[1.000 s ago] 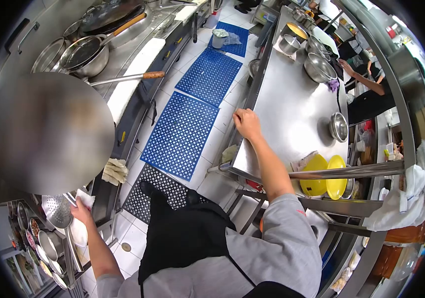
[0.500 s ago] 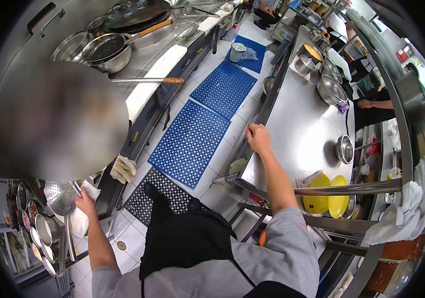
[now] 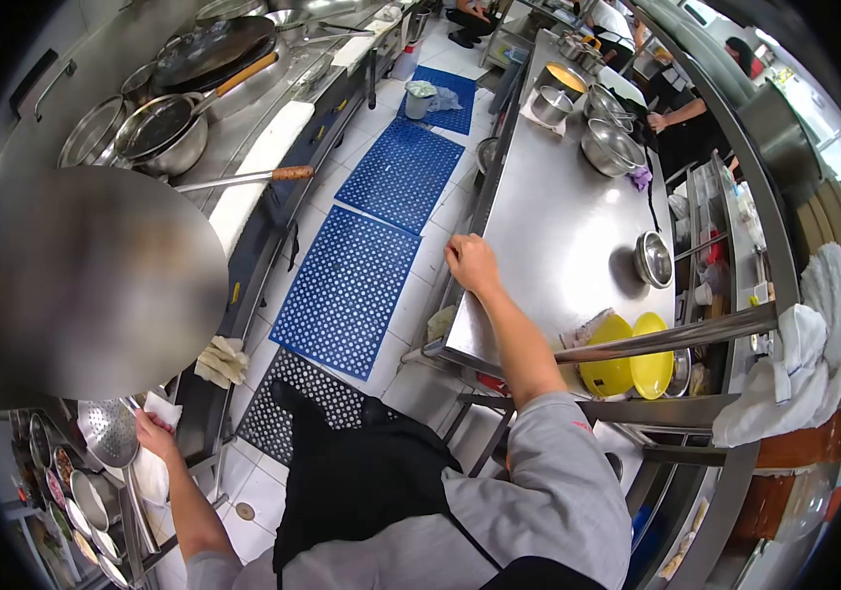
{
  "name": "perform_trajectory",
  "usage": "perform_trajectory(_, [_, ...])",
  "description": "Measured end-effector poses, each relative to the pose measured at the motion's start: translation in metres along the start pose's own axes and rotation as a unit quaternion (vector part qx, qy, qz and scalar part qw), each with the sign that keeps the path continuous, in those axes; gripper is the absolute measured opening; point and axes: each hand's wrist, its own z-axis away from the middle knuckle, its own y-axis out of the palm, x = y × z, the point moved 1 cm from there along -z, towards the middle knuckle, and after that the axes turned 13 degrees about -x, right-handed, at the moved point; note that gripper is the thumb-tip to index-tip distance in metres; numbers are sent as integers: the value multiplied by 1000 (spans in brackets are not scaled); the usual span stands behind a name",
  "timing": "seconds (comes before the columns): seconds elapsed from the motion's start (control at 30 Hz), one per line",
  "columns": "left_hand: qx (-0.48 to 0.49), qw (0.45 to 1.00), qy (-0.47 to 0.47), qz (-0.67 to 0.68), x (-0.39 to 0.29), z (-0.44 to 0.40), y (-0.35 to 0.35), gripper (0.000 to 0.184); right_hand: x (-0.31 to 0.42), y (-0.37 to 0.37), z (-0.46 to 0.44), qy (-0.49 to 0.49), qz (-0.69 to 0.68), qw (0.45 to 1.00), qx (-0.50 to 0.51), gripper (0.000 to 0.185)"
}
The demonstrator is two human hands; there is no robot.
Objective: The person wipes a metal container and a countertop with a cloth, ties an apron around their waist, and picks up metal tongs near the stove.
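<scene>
Resting at the edge of the long, shiny steel table point(image 3: 563, 226), the right hand point(image 3: 472, 264) is curled up with its fingers folded in. The left hand point(image 3: 155, 434) is closed on a folded white cloth point(image 3: 163, 408), just beside a round silver scoop with little holes point(image 3: 108, 431). Whether it grips a handle too, I cannot tell. Bright yellow plastic bowls point(image 3: 607, 366) sit near the table's close end.

- Impossible to read any text, label, brand, number or sign.
- Marked in small red on the grey sleeve point(image 3: 560, 447), too tiny to make out.
- Marked faintly dark on the yellow bowl point(image 3: 609, 366), likewise too small to read.
</scene>
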Motion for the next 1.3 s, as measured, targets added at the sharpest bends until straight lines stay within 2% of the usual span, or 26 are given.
perform_trajectory(1.3, [11, 1000, -9, 25, 4, -1, -4, 46, -3, 4, 0, 1, -10, 1000, 2, 7])
